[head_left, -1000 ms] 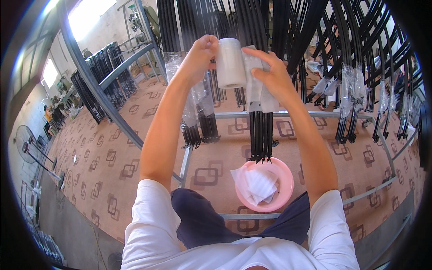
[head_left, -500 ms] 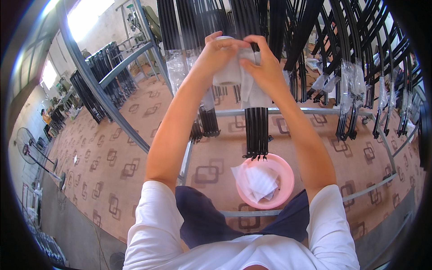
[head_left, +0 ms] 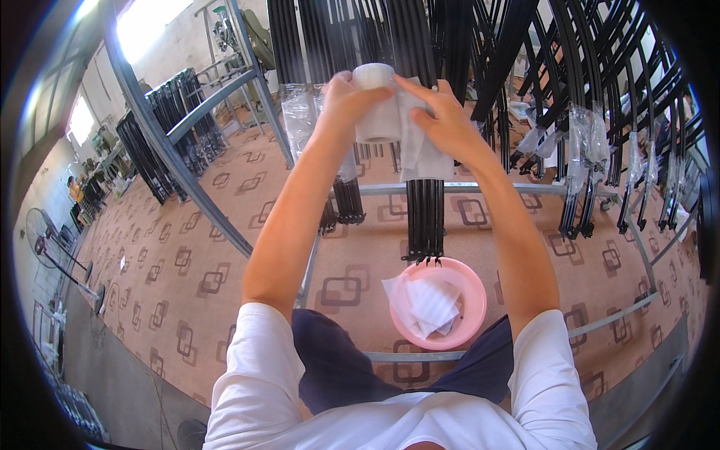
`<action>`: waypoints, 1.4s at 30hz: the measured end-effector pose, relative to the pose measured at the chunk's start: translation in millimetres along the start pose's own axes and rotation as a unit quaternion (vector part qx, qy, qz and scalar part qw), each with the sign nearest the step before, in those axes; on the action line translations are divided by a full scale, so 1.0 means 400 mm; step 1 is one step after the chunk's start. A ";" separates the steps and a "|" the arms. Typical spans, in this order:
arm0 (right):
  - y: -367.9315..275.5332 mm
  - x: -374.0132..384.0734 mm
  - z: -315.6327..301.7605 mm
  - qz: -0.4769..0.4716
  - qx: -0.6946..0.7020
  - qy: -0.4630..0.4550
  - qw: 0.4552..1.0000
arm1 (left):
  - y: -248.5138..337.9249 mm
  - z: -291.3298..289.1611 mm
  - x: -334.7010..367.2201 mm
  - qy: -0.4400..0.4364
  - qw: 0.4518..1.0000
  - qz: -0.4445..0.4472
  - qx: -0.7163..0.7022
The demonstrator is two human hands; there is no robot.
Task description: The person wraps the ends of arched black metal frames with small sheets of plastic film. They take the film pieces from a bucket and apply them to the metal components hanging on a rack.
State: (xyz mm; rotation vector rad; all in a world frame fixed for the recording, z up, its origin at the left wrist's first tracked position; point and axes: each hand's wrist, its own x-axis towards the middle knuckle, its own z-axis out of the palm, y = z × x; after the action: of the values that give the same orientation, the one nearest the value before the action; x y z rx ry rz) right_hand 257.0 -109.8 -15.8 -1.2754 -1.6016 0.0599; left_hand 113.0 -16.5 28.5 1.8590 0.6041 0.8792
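My left hand (head_left: 349,103) grips a roll of clear plastic wrap (head_left: 379,120) from its left side, holding it upright. Beside the roll, my right hand (head_left: 442,116) presses a white foam sheet (head_left: 426,154) that is wrapped around a bundle of thin black rods (head_left: 425,217). The right index finger reaches across to the roll's top edge, and the thumb lies against the sheet. The bundle hangs down, its hooked lower ends showing below the sheet. Black rods also hang behind both hands.
A pink basin (head_left: 474,300) with white foam sheets (head_left: 431,304) stands between my knees. Around me runs a grey metal frame (head_left: 480,189). Further bundles (head_left: 585,150) with plastic-wrapped ends hang at right. A standing fan (head_left: 45,240) is at far left.
My left hand has shifted slightly left and down, baring the roll's top. The right fingers have come down onto the sheet's upper edge. The bundle has swung a little left.
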 end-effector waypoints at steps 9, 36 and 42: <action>-0.005 -0.007 -0.024 -0.054 0.004 0.037 0.998 | -0.056 0.067 -0.071 0.000 0.985 0.012 -0.170; 0.022 0.002 -0.004 -0.030 0.028 0.087 0.995 | 0.063 0.057 -0.088 0.005 0.987 0.086 -0.137; -0.003 -0.027 0.026 0.126 0.416 0.064 0.898 | 0.123 0.161 -0.029 0.108 0.983 0.144 -0.028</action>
State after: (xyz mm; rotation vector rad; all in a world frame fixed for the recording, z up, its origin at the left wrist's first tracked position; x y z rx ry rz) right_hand 247.7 -112.9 -27.0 -0.7654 -1.0774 0.7321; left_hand 157.8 -81.0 51.5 1.8401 0.4406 1.2882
